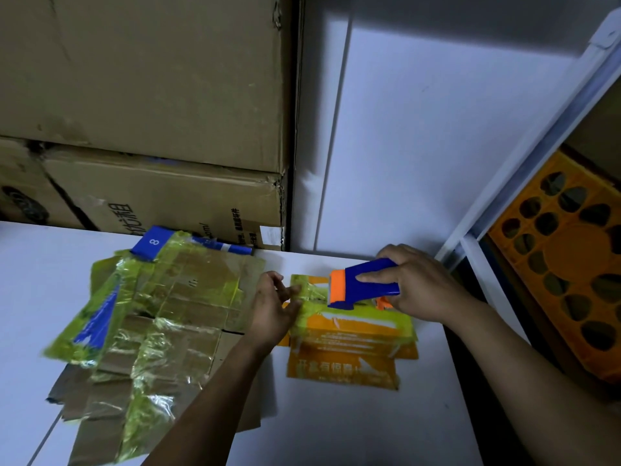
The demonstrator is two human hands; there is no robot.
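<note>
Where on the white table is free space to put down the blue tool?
Bare table lies on the near side of the orange box. Another bare patch is at the far left, beside the cardboard pile. It is crowded in the middle, where the left hand touches the box and the right hand holds the tool over it.

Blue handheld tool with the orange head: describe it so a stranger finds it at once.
On the white table, right of the pile of flattened brown cardboard, lies a flattened orange carton under yellow-green tape. Above its far end the right hand grips the blue plastic tool. It alone is a solid block, blue with an orange head; everything around it is flat.
</note>
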